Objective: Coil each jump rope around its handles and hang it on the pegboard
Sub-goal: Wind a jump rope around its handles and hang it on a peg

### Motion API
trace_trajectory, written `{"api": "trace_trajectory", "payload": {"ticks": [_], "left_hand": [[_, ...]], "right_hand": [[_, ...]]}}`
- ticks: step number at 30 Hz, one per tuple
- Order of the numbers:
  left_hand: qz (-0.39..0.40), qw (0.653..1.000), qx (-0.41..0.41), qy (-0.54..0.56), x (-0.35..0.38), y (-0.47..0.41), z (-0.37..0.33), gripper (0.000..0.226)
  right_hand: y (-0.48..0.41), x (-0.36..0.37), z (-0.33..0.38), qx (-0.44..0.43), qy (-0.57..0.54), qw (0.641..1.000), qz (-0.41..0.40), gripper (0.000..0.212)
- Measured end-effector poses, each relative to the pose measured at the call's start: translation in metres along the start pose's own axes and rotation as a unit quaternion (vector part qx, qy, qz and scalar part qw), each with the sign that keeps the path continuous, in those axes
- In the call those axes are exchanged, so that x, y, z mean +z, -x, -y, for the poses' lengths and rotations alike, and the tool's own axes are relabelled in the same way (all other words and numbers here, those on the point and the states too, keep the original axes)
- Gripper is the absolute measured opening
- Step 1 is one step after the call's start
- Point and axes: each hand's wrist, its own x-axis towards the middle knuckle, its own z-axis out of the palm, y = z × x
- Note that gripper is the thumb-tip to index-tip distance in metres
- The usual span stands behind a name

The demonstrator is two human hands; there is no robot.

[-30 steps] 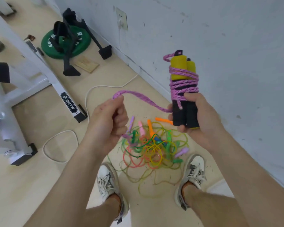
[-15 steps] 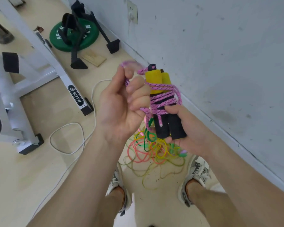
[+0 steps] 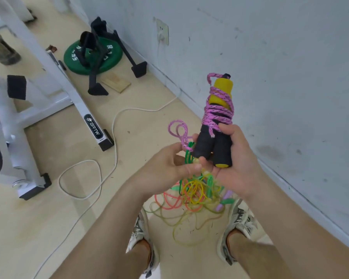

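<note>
Pink rope (image 3: 218, 113) wound on handles (image 3: 206, 143)
Right hand (image 3: 240, 158) grips the handles; left hand (image 3: 165, 168), at their 8 o'clock, pinches the loose loop. Rope pile (image 3: 191, 194) at 6 o'clock.

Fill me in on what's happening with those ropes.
A person standing by a wall is coiling a pink jump rope. The right hand grips its two black-and-yellow handles side by side, and most of the rope is already wound around them. The left hand pinches the loose loop not yet wrapped. A tangle of coloured ropes lies on the floor between the person's shoes. No pegboard is in view.
</note>
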Motion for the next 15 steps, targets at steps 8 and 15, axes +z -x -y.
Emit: {"api": "trace_trajectory", "payload": {"ticks": [8, 15], "left_hand": [[-0.117, 0.935, 0.136, -0.306, -0.002, -0.011, 0.002, 0.021], [-0.13, 0.902, 0.177, -0.371, 0.003, -0.014, 0.002, 0.028]], "right_hand": [[0.001, -0.018, 0.021, 0.0, 0.224, 0.973, 0.062, 0.026], [-0.004, -0.025, 0.02, 0.04, 0.144, 0.979, 0.142, 0.033]]}}
